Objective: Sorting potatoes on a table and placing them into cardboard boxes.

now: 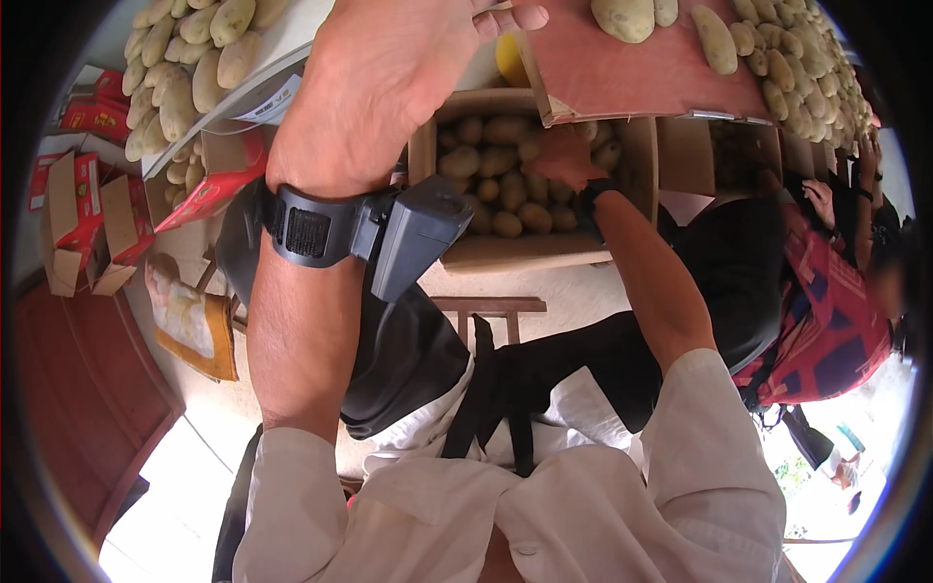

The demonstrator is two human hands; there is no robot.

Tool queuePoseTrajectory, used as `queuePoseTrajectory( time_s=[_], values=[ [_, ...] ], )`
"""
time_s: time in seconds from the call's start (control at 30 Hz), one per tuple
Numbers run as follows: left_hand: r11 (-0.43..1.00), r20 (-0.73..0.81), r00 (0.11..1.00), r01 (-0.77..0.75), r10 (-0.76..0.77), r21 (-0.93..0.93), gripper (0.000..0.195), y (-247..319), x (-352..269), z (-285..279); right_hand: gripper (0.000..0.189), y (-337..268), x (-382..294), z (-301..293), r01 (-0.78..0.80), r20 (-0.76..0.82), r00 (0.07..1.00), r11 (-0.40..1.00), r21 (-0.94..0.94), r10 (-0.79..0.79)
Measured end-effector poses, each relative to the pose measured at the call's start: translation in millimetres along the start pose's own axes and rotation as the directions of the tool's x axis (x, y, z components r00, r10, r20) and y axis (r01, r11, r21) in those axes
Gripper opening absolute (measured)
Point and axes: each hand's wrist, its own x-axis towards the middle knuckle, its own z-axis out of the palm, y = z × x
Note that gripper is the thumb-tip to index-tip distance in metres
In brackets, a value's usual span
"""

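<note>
My left hand point(408, 65) is raised large at the top of the view, above the near side of the work surface; its far part is cut off by the picture's edge, and I cannot tell whether it holds anything. My right hand point(565, 157) reaches down into a cardboard box point(525, 255) of potatoes point(499, 160), touching those near the right. Its fingers are partly hidden under the red board's edge, so their grip does not show. On the red board point(641, 80) above the box lie a large potato point(625, 18) and a smaller one beside it.
Potatoes are heaped on a pale table point(270, 55) at left and on the red board's right side point(802, 80). Red cardboard boxes point(76, 197) stand at far left, near a stool with a cushion point(197, 328). Co-workers point(824, 313) sit close by at right.
</note>
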Motion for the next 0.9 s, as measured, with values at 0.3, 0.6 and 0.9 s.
queuePoseTrajectory(
  time_s=[0.3,0.6,0.9],
  values=[
    [1.000,-0.024,0.999,-0.028,0.028,-0.012,0.036,-2.6,0.5,-9.6,0.083,0.1,9.6,0.4,-0.022,0.069,0.997,0.991,-0.129,0.031],
    [0.996,-0.194,0.980,0.051,-0.035,0.078,0.034,-5.6,15.3,4.3,0.060,37.5,-12.0,39.6,-0.040,-0.148,0.987,0.984,0.172,0.066],
    [0.984,-0.127,0.991,-0.022,0.044,0.176,0.045,-19.9,20.3,-17.1,0.058,22.5,-52.8,63.4,0.144,0.054,0.979,0.850,0.506,-0.198]
  ],
)
